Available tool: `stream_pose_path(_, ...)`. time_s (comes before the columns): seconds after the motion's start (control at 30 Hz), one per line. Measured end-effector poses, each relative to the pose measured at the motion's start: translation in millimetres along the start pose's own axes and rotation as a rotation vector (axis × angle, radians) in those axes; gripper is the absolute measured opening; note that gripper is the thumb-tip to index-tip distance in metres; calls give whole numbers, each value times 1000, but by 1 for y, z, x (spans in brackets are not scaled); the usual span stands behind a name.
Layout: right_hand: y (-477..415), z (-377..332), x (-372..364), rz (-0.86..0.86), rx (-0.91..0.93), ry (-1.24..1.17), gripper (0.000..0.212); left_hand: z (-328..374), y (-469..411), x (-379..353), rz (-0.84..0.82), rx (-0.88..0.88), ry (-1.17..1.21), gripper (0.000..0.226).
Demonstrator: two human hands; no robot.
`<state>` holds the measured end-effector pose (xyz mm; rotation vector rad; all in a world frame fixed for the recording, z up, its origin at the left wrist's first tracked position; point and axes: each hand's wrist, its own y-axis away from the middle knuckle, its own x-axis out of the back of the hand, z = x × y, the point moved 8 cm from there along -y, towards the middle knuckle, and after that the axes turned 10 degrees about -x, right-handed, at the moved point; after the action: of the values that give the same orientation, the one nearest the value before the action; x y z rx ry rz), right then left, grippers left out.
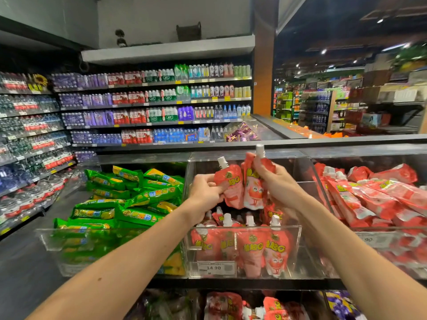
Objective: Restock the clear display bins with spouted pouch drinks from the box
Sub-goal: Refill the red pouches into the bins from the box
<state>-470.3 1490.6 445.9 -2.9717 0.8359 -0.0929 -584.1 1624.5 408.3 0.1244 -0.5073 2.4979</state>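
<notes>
Step in hand: loading middle clear bin. Your left grip clenched round one red spouted pouch; right grip clenched round pouch bunch, spouts up, both just above bin. Bin front row upright, gap behind looks unfilled. Next, likely: lower pouches behind front row, keep spouts up, then release. No box in view.

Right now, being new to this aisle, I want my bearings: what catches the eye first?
The left hand and right hand each grip a red spouted pouch above the middle clear bin. Bright green packets fill the bin to its left; red pouches pile in the bin to its right.
</notes>
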Motion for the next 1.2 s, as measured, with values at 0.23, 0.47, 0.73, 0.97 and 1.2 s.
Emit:
stream_pose_path(0.23, 12, -28, 2, 215, 376, 634, 21, 9, -14, -26, -49, -116, -496, 13)
stream_pose_path(0.47, -13, 2, -5, 337, 257, 1274, 18, -29, -28, -65, -372, 106, -607, 11)
stream_pose_path(0.73, -46, 48, 4, 189, -233, 1262, 34, -39, -30, -51, -535, 293, -893, 38)
stream_pose_path(0.97, -58, 55, 5, 213, -305, 1293, 58, -41, -32, -56, -596, 196, -986, 41)
stream_pose_path(1.2, -59, 75, -4, 29, -267, 1589, 47, -44, -33, -66, -621, 90, -1041, 44)
